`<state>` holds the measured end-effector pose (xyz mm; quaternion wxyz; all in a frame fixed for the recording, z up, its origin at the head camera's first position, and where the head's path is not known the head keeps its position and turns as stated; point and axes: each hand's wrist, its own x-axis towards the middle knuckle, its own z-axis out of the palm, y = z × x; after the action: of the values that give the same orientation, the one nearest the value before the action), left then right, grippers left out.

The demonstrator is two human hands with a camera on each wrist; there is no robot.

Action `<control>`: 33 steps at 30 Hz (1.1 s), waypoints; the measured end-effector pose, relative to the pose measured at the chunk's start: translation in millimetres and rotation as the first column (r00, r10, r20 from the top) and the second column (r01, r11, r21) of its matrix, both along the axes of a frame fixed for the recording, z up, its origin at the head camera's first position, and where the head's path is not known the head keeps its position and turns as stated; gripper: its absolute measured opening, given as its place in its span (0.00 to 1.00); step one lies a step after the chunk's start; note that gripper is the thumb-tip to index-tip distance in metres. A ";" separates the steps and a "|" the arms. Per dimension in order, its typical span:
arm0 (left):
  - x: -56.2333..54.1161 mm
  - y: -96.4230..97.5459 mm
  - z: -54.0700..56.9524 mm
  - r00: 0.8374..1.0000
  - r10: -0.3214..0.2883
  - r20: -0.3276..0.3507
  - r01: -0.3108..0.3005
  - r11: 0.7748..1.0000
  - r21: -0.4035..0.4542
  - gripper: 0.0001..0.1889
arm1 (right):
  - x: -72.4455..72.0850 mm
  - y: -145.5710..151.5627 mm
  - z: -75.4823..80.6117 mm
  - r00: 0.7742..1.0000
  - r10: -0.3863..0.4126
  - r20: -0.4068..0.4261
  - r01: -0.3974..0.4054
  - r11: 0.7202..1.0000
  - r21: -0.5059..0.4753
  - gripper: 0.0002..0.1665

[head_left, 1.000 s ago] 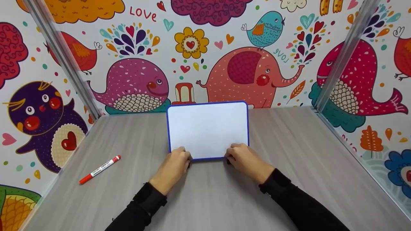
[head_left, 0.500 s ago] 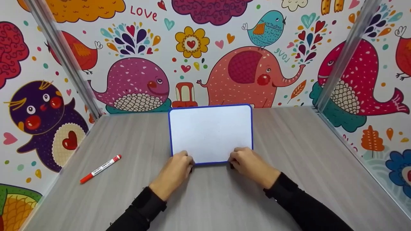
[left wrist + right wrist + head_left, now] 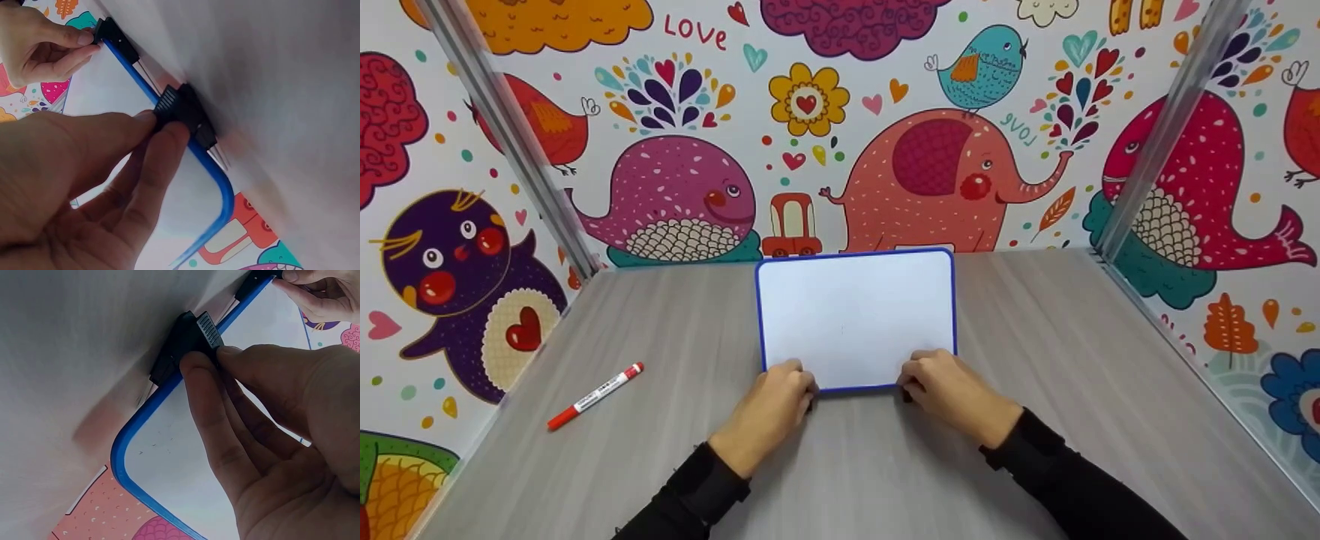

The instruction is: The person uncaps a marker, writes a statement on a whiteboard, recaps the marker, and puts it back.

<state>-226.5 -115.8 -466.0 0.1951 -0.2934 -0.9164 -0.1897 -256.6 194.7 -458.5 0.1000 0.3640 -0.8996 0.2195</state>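
A small whiteboard (image 3: 855, 315) with a blue frame leans up in the middle of the head view, its white face bare of writing. My left hand (image 3: 769, 405) is at its lower left corner, thumb and finger pinching a ridged black clip (image 3: 197, 121) on the bottom edge. At the lower right, my right hand (image 3: 960, 394) pinches a matching black clip (image 3: 175, 349) the same way. Thin metal prongs extend from both clips along the blue edge. In the head view the hands mostly hide the clips.
A red-capped marker (image 3: 596, 396) lies on the grey wood-grain table (image 3: 855, 480) to the left. Walls (image 3: 885, 60) printed with cartoon animals enclose the back and sides, with metal posts (image 3: 532, 165) at the corners.
Both hands have drawn the whiteboard a short way toward me and slightly right, keeping their pinch on the clips. The marker has stayed in place.
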 end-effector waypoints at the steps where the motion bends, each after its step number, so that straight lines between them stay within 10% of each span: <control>1: 0.0 0.0 -0.2 1.000 0.000 -0.004 0.000 1.000 0.001 0.08 | 0.3 -0.3 0.4 1.000 -0.006 0.004 0.006 1.000 0.002 0.09; 25: -4.4 -5.0 6.1 0.996 -0.057 0.071 0.056 0.998 0.023 0.07 | -0.6 -0.6 2.0 1.000 -0.019 0.011 0.019 0.999 0.027 0.06; 33: -4.5 -11.5 11.6 0.999 -0.049 -0.010 0.050 0.998 0.034 0.07 | 1.4 0.3 4.2 0.999 -0.006 -0.035 0.007 1.000 0.020 0.06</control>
<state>-231.0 -127.3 -454.4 0.1993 -0.3134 -0.9047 -0.2087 -255.2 195.0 -454.3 0.1128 0.3658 -0.9011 0.2037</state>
